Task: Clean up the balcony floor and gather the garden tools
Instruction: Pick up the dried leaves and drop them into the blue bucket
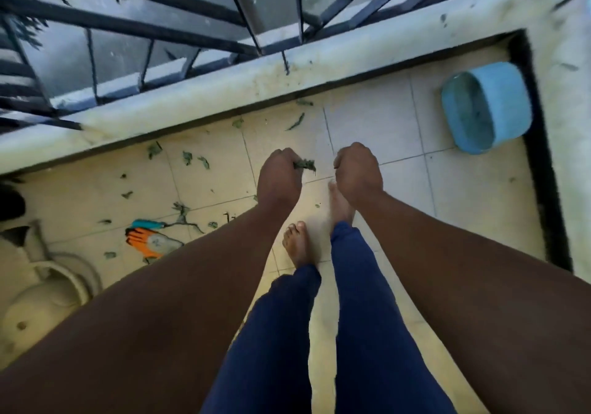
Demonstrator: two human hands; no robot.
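Pale glazed-tile balcony floor (367,119), square grid, bounded by a stained concrete kerb (198,93). Round blue plastic basin (486,106) tipped on its side in the corner, mouth facing left. Orange-and-grey glove (150,241) lying flat, long axis left-right, beside a teal-handled tool (148,223). Left hand (279,178) clenched on crumpled green leaves (305,164). Right hand (358,170) fisted (contents hidden). Loose leaf scraps (187,157) scattered left.

Blue tub (508,100), orange-and-grey glove (150,241), green leaves (187,157), cream tiles (367,119)

Soft even daylight, faint shadows, motion blur throughout — wide-angle bending at edges
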